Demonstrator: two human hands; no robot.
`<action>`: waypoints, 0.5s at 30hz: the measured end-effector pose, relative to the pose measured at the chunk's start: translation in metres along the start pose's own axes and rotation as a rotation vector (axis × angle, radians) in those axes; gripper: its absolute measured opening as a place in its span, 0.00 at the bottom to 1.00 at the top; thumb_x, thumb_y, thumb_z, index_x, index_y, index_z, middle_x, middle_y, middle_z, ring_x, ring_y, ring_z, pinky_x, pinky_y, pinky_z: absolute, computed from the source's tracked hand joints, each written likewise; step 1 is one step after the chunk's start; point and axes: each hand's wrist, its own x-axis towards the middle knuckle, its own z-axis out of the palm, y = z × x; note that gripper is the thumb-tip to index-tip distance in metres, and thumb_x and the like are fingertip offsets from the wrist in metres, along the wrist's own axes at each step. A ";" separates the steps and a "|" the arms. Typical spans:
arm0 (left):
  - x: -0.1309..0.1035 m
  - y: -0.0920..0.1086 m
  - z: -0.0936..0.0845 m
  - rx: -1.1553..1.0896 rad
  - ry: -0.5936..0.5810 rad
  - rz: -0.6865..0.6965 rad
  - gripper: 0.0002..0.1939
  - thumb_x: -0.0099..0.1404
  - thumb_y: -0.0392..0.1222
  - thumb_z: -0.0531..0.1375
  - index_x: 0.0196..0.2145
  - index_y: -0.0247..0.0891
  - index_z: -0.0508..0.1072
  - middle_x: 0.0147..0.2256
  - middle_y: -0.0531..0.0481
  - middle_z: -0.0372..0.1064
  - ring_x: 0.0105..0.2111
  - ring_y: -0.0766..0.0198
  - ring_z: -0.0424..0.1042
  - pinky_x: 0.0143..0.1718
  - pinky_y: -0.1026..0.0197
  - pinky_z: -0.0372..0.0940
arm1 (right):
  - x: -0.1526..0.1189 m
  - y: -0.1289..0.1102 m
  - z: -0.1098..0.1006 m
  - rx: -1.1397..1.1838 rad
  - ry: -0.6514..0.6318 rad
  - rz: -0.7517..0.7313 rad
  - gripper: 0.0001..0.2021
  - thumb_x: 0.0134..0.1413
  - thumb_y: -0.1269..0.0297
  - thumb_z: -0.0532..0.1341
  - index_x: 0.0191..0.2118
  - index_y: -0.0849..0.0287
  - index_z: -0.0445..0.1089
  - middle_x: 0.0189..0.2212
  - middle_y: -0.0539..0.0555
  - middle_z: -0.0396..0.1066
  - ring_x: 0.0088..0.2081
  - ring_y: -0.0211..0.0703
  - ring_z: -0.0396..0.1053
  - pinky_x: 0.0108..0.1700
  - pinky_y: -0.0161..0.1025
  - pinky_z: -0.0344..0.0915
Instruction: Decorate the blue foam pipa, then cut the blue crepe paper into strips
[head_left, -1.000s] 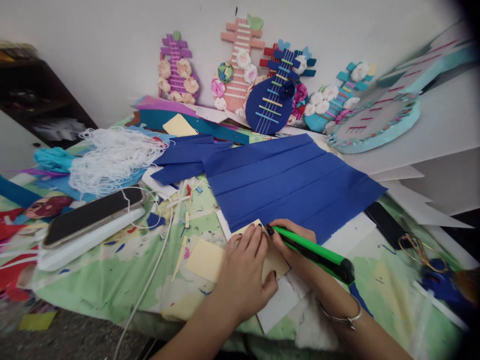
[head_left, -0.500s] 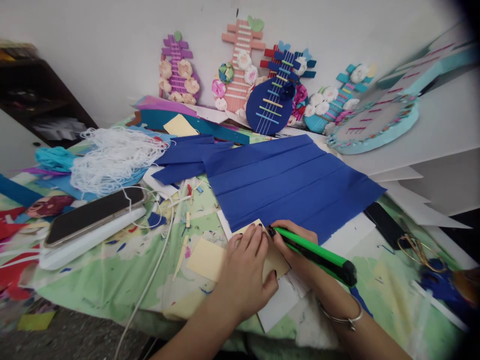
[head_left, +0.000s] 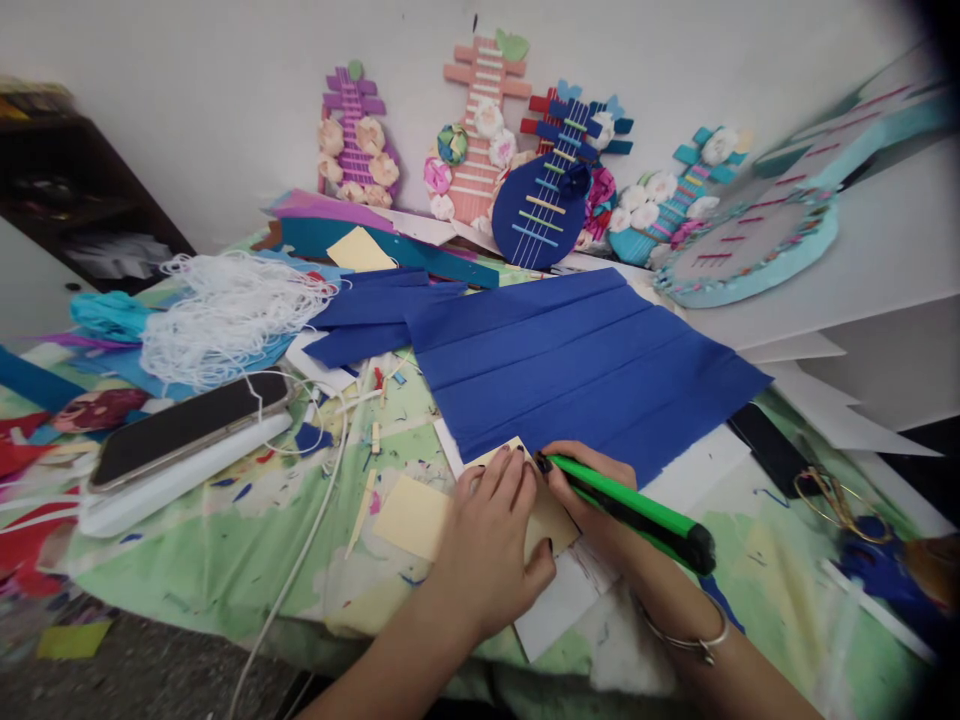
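Note:
My left hand (head_left: 495,545) lies flat, fingers stretched out, pressing on a cream piece of card (head_left: 551,525). Close beside its fingertips, my right hand (head_left: 592,490) is wrapped round a green and black utility knife (head_left: 634,508), whose front end is down at the card; the blade cannot be made out. White board (head_left: 555,612) lies beneath the card. A second cream piece (head_left: 412,515) rests left of my left hand. Just beyond both hands spreads a large creased sheet of blue paper (head_left: 577,360).
Blue-handled scissors (head_left: 866,540) and a black object (head_left: 769,450) lie at right. A phone (head_left: 191,430) sits on a white box (head_left: 187,480) at left, near tangled white string (head_left: 232,320). Several decorated paper instruments, one dark blue (head_left: 541,210), lean on the wall.

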 end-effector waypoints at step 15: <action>0.000 0.000 0.000 0.007 0.034 0.016 0.34 0.63 0.51 0.51 0.62 0.32 0.56 0.63 0.41 0.52 0.64 0.51 0.46 0.60 0.46 0.47 | -0.005 0.003 -0.001 -0.014 0.007 -0.039 0.08 0.51 0.73 0.59 0.36 0.57 0.73 0.31 0.49 0.77 0.29 0.36 0.73 0.35 0.31 0.69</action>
